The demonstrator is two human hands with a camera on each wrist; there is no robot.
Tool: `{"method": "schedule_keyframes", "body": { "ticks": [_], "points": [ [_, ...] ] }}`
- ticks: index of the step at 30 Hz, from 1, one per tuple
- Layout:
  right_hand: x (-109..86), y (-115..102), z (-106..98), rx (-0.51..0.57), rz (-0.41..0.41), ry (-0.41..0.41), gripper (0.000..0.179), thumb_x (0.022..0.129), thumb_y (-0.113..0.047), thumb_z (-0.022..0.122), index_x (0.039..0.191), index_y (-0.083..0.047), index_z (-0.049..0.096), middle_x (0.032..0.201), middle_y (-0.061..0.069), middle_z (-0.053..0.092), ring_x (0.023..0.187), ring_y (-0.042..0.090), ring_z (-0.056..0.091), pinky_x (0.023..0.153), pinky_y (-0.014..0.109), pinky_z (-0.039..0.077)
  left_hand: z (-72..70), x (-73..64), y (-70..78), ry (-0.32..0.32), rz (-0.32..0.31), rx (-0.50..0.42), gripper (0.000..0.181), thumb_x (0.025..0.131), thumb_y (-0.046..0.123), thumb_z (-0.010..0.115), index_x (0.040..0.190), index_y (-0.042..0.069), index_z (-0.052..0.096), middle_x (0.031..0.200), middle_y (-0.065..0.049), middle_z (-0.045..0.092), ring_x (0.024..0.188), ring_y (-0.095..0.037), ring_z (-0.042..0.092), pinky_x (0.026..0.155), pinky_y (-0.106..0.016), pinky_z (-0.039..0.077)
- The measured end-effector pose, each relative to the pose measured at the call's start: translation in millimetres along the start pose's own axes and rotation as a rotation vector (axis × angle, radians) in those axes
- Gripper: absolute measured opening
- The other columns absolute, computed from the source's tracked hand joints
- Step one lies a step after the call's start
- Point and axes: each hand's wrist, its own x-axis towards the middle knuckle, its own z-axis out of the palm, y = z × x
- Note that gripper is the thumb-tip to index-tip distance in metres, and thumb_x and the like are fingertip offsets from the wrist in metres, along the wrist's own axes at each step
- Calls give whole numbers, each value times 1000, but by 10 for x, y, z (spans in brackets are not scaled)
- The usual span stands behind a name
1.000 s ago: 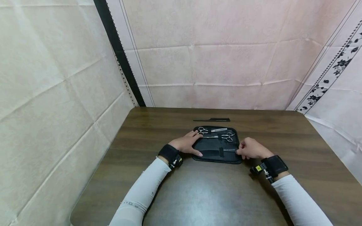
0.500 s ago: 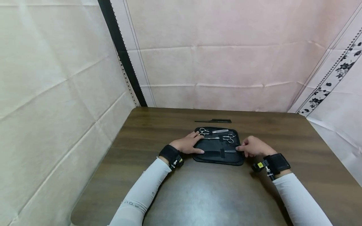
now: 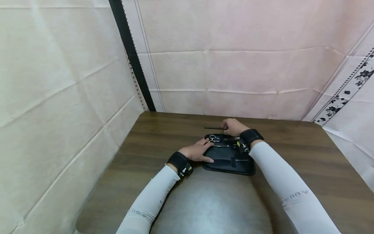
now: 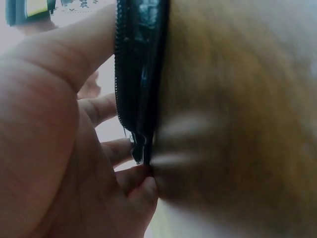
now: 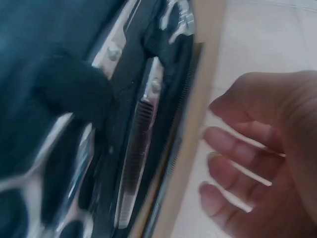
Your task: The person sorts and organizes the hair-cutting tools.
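Nearest, two white sleeves (image 3: 146, 204) reach forward over the wood-grained worktop (image 3: 210, 201), each ending below a black wristband (image 3: 178, 160) with a small device on it. Beyond the bare stretch in front lies the black zip-edged case (image 3: 217, 165), open and flat, with a strap (image 3: 233, 162) crossing a thin silvery piece in its near part. The left hand (image 3: 198, 151) rests on the case's left side, its fingers extended and spread from the thumb, which lies over the nearer end of that edge. Past the middle of the case, one pair of scissors (image 3: 222, 146) lies crosswise, partly covered by the right wristband and its device. Farther up, thinning scissors (image 5: 133, 158) lie in the same direction, with ring handles towards the left hand and a toothed blade to the right. The right hand (image 3: 233, 127) is above the case's far edge, at the right end of the slim dark comb (image 3: 212, 128); its fingers are loosely bent, thumb and fingertips apart with nothing visible between them, and whether they touch the comb cannot be told. The comb lies on the worktop just beyond the case. Behind the worktop's far edge hangs creased pale cloth (image 3: 239, 71), with a dark strip (image 3: 134, 58) at the left and a floral border (image 3: 336, 105) at the right.
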Motion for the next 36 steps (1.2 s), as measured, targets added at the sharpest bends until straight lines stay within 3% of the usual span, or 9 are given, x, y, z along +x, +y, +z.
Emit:
{"method": "schedule_keyframes", "body": {
  "ticks": [3, 6, 13, 24, 31, 36],
  "points": [
    [263, -34, 64, -88, 4, -24, 35, 93, -7, 67, 126, 6, 65, 123, 23, 68, 114, 37, 65, 100, 51, 53, -9, -12, -9, -1, 7, -1, 82, 99, 58, 63, 165, 25, 27, 176, -11, 7, 163, -32, 4, 129, -51, 22],
    [436, -50, 114, -161, 19, -51, 37, 93, -7, 68, 127, 5, 64, 124, 23, 67, 115, 37, 63, 100, 51, 52, -11, -16, -15, 1, 2, -1, 82, 98, 59, 63, 165, 25, 27, 176, -11, 7, 163, -32, 4, 129, -51, 22],
    [599, -55, 163, -220, 26, -106, 31, 92, 0, 66, 123, 1, 66, 121, 20, 67, 109, 33, 64, 96, 48, 54, 9, 26, 2, 0, 4, 25, 83, 97, 61, 62, 165, 28, 27, 176, -10, 8, 164, -30, 5, 129, -49, 23],
    [743, -175, 258, -267, 34, -142, 24, 95, 6, 61, 119, 0, 64, 103, 14, 68, 85, 24, 58, 77, 37, 49, -25, -21, 21, 5, -9, 24, 81, 98, 59, 64, 164, 28, 29, 176, -11, 10, 163, -30, 6, 128, -50, 24],
    [709, -186, 262, -277, 16, -142, 24, 96, 5, 61, 119, -2, 66, 105, 14, 70, 87, 23, 61, 79, 38, 52, 27, 2, 9, 10, -10, 23, 81, 97, 61, 64, 164, 29, 30, 176, -10, 11, 163, -30, 7, 128, -50, 26],
    [646, -236, 141, -201, -55, -42, 13, 95, 2, 63, 106, -4, 62, 94, 10, 64, 79, 21, 57, 71, 35, 48, 12, -18, -18, 15, -13, 6, 81, 97, 60, 64, 163, 29, 30, 176, -10, 10, 163, -30, 7, 128, -50, 26]
  ]
}}
